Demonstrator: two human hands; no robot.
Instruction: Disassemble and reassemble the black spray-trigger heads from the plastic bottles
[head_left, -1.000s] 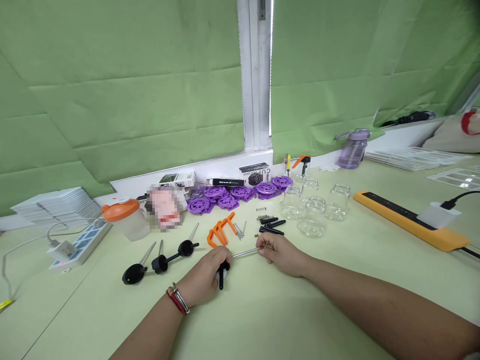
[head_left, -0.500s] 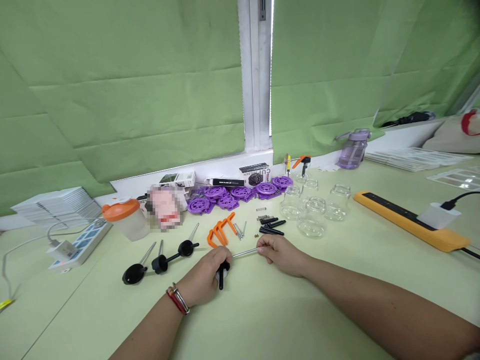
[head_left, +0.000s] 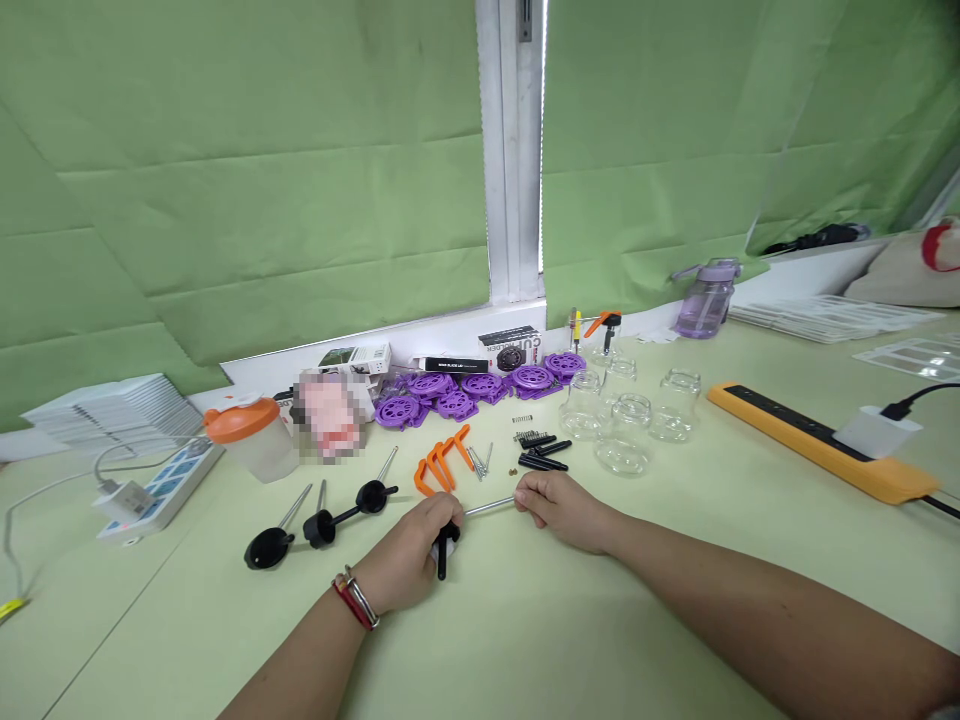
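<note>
Near the table's front, my left hand [head_left: 416,550] is closed round a black plastic part [head_left: 443,556] with a short arm pointing down. A thin metal rod [head_left: 489,508] runs from that part to my right hand [head_left: 551,507], whose fingers pinch its far end. Left of my hands lie more black parts with rods, among them a round one [head_left: 268,548] and a cup-shaped one [head_left: 320,529]. Orange handles [head_left: 442,460] rest just beyond my left hand. Beyond my right hand are black tubes [head_left: 544,461], springs [head_left: 523,419] and small screws [head_left: 480,461].
Purple plastic discs [head_left: 457,404] lie at the back. Glass jars [head_left: 622,435] stand right of centre, before a purple bottle [head_left: 705,300]. An orange power strip [head_left: 817,440] lies at the right. At the left are an orange-lidded cup [head_left: 259,440] and a white power strip [head_left: 169,490].
</note>
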